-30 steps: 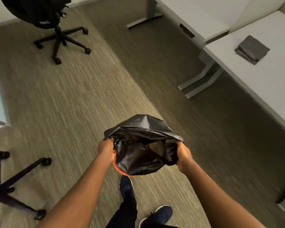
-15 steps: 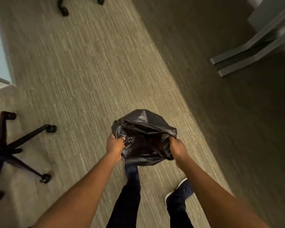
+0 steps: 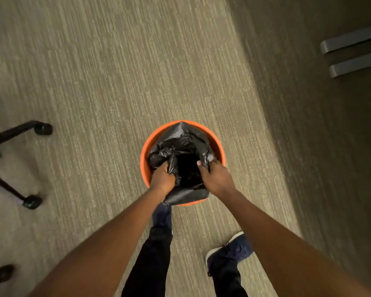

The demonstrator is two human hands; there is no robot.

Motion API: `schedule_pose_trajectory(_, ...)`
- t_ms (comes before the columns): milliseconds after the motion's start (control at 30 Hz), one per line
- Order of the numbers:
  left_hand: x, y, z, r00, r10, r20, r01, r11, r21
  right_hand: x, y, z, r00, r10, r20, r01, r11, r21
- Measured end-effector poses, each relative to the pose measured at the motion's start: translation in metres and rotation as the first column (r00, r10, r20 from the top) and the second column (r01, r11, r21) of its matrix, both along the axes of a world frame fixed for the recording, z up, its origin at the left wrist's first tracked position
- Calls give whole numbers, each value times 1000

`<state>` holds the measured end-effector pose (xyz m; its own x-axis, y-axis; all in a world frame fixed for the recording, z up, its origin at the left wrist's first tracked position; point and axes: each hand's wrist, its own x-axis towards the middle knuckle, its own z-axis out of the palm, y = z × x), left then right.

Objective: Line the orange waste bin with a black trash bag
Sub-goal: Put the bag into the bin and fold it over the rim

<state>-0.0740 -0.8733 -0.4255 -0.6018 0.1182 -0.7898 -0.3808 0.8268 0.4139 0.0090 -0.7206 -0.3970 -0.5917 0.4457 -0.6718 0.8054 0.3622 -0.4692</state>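
The round orange waste bin [image 3: 147, 144] stands on the carpet straight below me. A crumpled black trash bag [image 3: 181, 142] sits inside its mouth, with a dark opening between my hands. My left hand [image 3: 162, 180] grips the bag's left edge at the bin's near rim. My right hand [image 3: 215, 179] grips the bag's right edge. The near part of the bag drapes over the bin's near rim; the far rim and both side rims show bare orange. The inside of the bin is hidden by the bag.
Black chair legs with castors [image 3: 31, 201] spread at the left. Grey metal desk feet [image 3: 351, 52] lie at the upper right. My legs and dark blue shoes [image 3: 228, 254] stand just behind the bin on beige carpet.
The view tilted down over the bin, and its whole orange rim now shows. Both hands, holding the bag's edges throughout, moved closer together and lowered the bag into the bin's mouth.
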Motion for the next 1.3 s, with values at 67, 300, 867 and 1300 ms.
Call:
schedule_pose_trajectory(67, -1, 5, -22, 999, 2, 33, -2, 1000, -6, -4, -3, -22, 999, -8, 46, 10, 999, -43)
schedule_pose_trajectory(300, -13, 9, -74, 995, 68, 66, -70, 997, 18, -17, 0, -73, 978, -122, 171, 147, 979, -139)
schedule_pose_trajectory(867, -158, -28, -6, 490, 814, 311, -870, 480, 114, -73, 131, -38, 494, -852, 171, 794, 362, -488)
schedule_pose_trajectory(1300, -189, -27, -81, 849, 524, 64, -516, 850, -104, -97, 139, -101, 838, -495, 231, 509, 861, -3)
